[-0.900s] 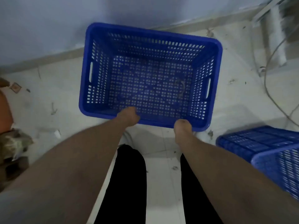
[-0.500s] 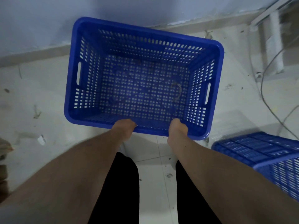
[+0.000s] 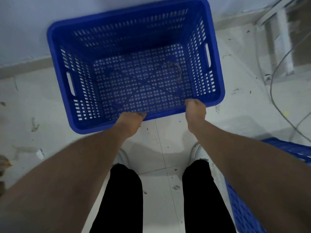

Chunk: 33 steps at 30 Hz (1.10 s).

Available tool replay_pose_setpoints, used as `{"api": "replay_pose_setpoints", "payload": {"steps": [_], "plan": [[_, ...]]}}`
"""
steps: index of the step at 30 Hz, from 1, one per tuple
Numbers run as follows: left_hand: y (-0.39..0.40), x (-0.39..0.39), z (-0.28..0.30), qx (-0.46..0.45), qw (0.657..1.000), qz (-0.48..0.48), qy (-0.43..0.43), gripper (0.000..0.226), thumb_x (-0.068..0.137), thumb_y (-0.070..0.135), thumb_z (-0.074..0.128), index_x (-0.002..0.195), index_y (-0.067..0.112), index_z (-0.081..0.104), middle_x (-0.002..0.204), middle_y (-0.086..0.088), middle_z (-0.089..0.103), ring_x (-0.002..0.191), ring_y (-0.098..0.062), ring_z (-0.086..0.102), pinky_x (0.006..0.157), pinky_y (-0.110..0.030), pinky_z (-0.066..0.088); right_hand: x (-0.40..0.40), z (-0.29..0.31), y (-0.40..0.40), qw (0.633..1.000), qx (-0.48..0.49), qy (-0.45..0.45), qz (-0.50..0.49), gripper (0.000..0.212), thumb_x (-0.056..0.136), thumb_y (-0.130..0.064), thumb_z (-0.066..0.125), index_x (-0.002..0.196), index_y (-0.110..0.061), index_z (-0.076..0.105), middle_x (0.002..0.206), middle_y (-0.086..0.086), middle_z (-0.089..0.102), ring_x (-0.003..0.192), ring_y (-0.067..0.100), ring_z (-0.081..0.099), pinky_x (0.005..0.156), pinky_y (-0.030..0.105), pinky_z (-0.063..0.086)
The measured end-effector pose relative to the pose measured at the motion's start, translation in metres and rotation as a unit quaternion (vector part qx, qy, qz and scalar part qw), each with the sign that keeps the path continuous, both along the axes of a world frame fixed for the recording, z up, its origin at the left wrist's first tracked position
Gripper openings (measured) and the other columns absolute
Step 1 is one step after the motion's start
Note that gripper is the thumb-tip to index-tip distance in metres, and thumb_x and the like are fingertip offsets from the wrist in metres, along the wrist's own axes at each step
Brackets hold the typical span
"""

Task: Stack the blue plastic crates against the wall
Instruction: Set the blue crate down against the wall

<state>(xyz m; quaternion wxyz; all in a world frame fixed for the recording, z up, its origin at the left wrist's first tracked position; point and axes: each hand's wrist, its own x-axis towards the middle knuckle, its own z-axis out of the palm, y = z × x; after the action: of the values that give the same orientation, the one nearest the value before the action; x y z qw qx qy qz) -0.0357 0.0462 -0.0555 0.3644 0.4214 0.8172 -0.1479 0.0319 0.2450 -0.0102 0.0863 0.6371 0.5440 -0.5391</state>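
Both hands grip the near rim of an open-top blue crate (image 3: 134, 64) that fills the upper centre of the frame. Left hand (image 3: 130, 122) is closed over the rim at lower centre-left, fingers curled under and out of sight. Right hand (image 3: 196, 109) is closed on the same rim further right, near the crate's lower right corner. The crate looks tilted, its far edge up against the pale wall (image 3: 25, 22) at the top of the frame; whether it touches the wall or the floor can't be told. It has perforated sides and bottom, with a slot handle in each short side. White tiled floor (image 3: 159, 148), scuffed and dirty, lies below it. Black trouser legs (image 3: 124, 199) and white shoes (image 3: 198, 152) show at bottom centre. A second crate (image 3: 244, 212) sits at the lower right edge, partly behind the right forearm. Grey cables (image 3: 276, 78) trail down the right side.
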Motion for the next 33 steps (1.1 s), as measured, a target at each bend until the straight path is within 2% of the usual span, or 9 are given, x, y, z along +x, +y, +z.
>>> {"api": "replay_pose_setpoints", "payload": {"steps": [6,9,11,13,15,17,22,27,33], "plan": [[0.007,0.012,0.002,-0.042,0.993,0.106,-0.027,0.061,0.094,0.01,0.05,0.15,0.02,0.026,0.148,-0.008,0.041,0.132,-0.029,0.045,0.104,-0.04,0.041,0.003,-0.005,0.017,0.995,-0.008,-0.016,0.094,0.011,0.09,-0.014,0.043,0.087,-0.013,0.054,0.084,0.001,0.05,0.067,0.013,0.044,0.056,0.026,0.037],[0.004,0.01,0.025,-0.075,0.983,0.152,-0.069,0.083,0.094,0.032,0.056,0.156,0.022,0.002,0.161,-0.008,0.018,0.143,-0.031,0.032,0.112,-0.043,0.034,0.008,0.008,0.025,0.971,-0.005,-0.06,0.231,0.011,0.092,-0.011,0.041,0.091,-0.009,0.052,0.084,0.004,0.05,0.07,0.018,0.046,0.055,0.027,0.038],[0.004,-0.004,0.052,-0.086,0.976,0.186,-0.076,0.085,0.093,0.035,0.057,0.155,0.015,0.004,0.158,-0.012,0.023,0.14,-0.033,0.036,0.112,-0.042,0.035,0.005,0.029,0.032,0.942,0.014,-0.061,0.328,0.018,0.092,-0.009,0.042,0.099,-0.003,0.058,0.095,0.009,0.056,0.083,0.025,0.053,0.066,0.035,0.048],[0.018,-0.024,0.097,-0.07,0.971,0.216,-0.074,0.061,0.091,0.026,0.06,0.144,0.006,0.036,0.141,-0.015,0.045,0.126,-0.032,0.049,0.104,-0.041,0.042,-0.001,0.071,0.046,0.919,0.048,-0.032,0.39,0.031,0.093,-0.01,0.043,0.118,0.001,0.059,0.118,0.012,0.058,0.1,0.03,0.059,0.083,0.039,0.051],[0.036,-0.044,0.142,-0.056,0.964,0.247,-0.075,0.02,0.094,0.021,0.056,0.104,0.006,0.063,0.107,-0.011,0.062,0.098,-0.027,0.06,0.089,-0.035,0.048,-0.014,0.114,0.058,0.899,0.068,-0.012,0.433,0.039,0.096,-0.016,0.043,0.131,-0.004,0.054,0.135,0.012,0.054,0.107,0.031,0.06,0.083,0.035,0.049],[0.061,-0.056,0.202,-0.026,0.964,0.259,-0.061,0.034,0.1,0.026,0.044,0.077,0.007,0.058,0.078,-0.007,0.055,0.071,-0.021,0.052,0.076,-0.033,0.045,-0.023,0.175,0.077,0.886,0.103,0.024,0.451,0.04,0.098,-0.022,0.043,0.134,-0.009,0.054,0.138,0.01,0.055,0.114,0.029,0.059,0.09,0.035,0.048],[0.128,-0.056,0.369,0.165,0.937,0.307,-0.029,0.037,0.101,0.04,0.034,0.079,0.014,0.051,0.092,-0.011,0.06,0.078,-0.023,0.052,0.073,-0.033,0.04,-0.012,0.349,0.122,0.88,0.231,0.101,0.404,0.043,0.097,-0.024,0.045,0.138,-0.013,0.052,0.143,0.007,0.055,0.131,0.026,0.05,0.106,0.03,0.036],[0.193,-0.04,0.5,0.256,0.933,0.246,-0.066,0.063,0.097,0.051,0.036,0.143,0.009,0.042,0.15,-0.01,0.044,0.135,-0.029,0.043,0.111,-0.035,0.03,0.051,0.486,0.145,0.891,0.3,0.1,0.325,0.051,0.097,-0.035,0.046,0.144,-0.016,0.045,0.149,0.007,0.048,0.137,0.025,0.045,0.109,0.029,0.033],[0.258,0.059,0.609,0.343,0.931,0.048,-0.113,0.052,0.1,0.044,0.034,0.13,0.008,0.055,0.135,-0.012,0.054,0.128,-0.031,0.048,0.099,-0.033,0.036,0.196,0.594,0.122,0.91,0.375,0.045,0.171,0.045,0.099,-0.033,0.047,0.138,-0.011,0.053,0.142,0.013,0.055,0.132,0.03,0.049,0.105,0.031,0.038]]}}
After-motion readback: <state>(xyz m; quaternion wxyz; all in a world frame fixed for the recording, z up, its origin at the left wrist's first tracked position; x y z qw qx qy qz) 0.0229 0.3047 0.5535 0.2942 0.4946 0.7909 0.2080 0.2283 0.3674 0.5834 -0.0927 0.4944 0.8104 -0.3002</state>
